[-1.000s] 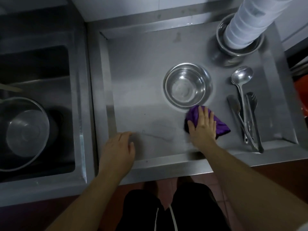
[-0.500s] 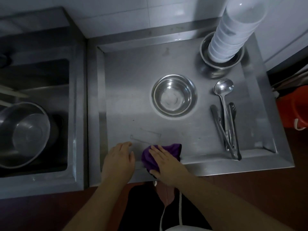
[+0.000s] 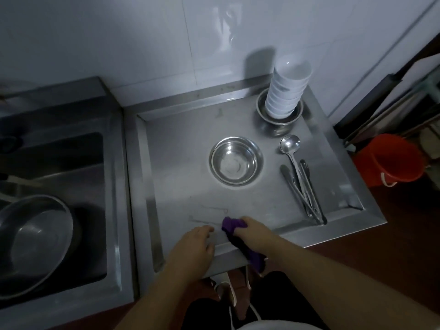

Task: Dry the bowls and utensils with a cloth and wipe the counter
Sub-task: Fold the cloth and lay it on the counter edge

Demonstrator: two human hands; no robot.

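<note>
Wiping the surface (image 3: 238,191): your right hand (image 3: 252,231) is gripping the cloth (image 3: 232,225) at 6 o'clock, your left hand (image 3: 194,248) resting flat, fingers relaxed. Next, be sweeping toward the bowl (image 3: 235,160) at 12.

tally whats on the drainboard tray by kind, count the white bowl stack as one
steel bowls: 2, the one mid-tray and the one under the stack
white bowl stack: 1
ladle: 1
tongs: 1
purple cloth: 1
total: 6

Purple cloth (image 3: 234,228) bunched, draped over counter (image 3: 181,163) edge
</note>
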